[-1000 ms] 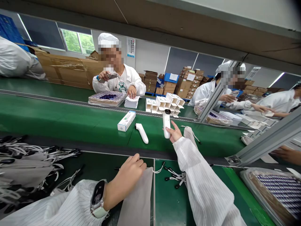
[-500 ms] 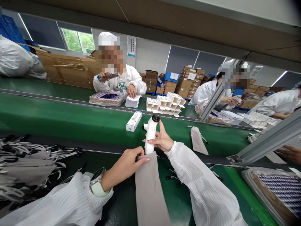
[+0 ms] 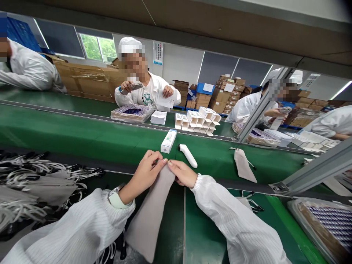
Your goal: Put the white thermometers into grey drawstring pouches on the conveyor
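Note:
In the head view, a long grey fabric pouch (image 3: 150,216) hangs slantwise down to the lower left, its narrow top pinched between my hands. My left hand (image 3: 147,176) grips the left side of that top with thumb and fingers. Right beside it, my right hand (image 3: 183,173) is closed on the other side, thumb on top. The inside of the pouch is hidden. Beyond my hands, a white handheld infrared thermometer (image 3: 189,157) with a black end lies on the green belt. A small white printed box (image 3: 168,141) stands to its left.
A pile of grey pouches with white cords (image 3: 41,187) lies at left. Another pouch (image 3: 244,165) rests on the belt at right, near a slanted metal post (image 3: 308,165). A tray of striped items (image 3: 327,220) sits lower right. Co-workers sit across, behind open white boxes (image 3: 196,119).
The thermometer in my right hand has gone from sight at the pouch's mouth. My right hand has moved down onto the pouch top, and the pouch's lower end has swung left.

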A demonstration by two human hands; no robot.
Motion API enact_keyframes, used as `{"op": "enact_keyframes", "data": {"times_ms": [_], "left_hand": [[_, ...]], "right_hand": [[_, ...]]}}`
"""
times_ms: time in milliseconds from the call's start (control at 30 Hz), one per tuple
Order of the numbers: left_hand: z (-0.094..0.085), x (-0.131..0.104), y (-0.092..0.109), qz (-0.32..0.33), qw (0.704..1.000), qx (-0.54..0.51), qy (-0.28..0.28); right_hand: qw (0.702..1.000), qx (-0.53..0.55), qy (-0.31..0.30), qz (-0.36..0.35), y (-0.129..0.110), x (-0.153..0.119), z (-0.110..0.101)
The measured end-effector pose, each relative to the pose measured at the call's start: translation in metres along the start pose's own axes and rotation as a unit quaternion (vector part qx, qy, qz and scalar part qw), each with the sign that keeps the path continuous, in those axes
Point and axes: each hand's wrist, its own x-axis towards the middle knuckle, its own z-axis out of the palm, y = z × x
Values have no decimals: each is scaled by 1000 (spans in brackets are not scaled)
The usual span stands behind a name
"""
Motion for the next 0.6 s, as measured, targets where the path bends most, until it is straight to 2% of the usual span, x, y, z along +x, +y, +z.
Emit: {"op": "enact_keyframes", "data": {"times_ms": [33,67,133,167,200,233,300,367,433,467,500,533,600], "left_hand": [[-5,1,1,-8,1000,6,-20],[-11,2,4,-22,998,13,-58],[-25,2,10,-57,984,32,-164],[-32,1,15,-70,975,41,-207],[-39,0,20,-75,969,45,-232],[-45,0,26,-74,968,41,-235],[-51,1,38,-65,980,8,-188],[-49,4,49,-50,990,-31,-124],[-45,7,59,-29,996,-38,-78],[-45,8,63,-16,997,-26,-66],[-47,8,66,-2,998,-4,-59],[-51,6,68,13,998,27,-55],[-70,-3,69,37,993,107,-43]], "right_hand": [[994,-66,72,-44,0,-1,-6],[974,-139,156,-88,0,-3,-15],[904,-262,311,-137,0,-6,-40],[873,-299,359,-137,1,-7,-53],[857,-316,385,-132,1,-8,-63],[859,-313,385,-125,2,-9,-68],[902,-271,311,-129,1,-9,-61],[947,-217,177,-156,0,-8,-32],[967,-174,50,-177,-4,-9,2],[971,-158,12,-181,-6,-9,14],[973,-143,1,-180,-9,-10,21],[976,-131,21,-175,-12,-11,19],[967,-128,157,-155,-18,-13,-5]]}}
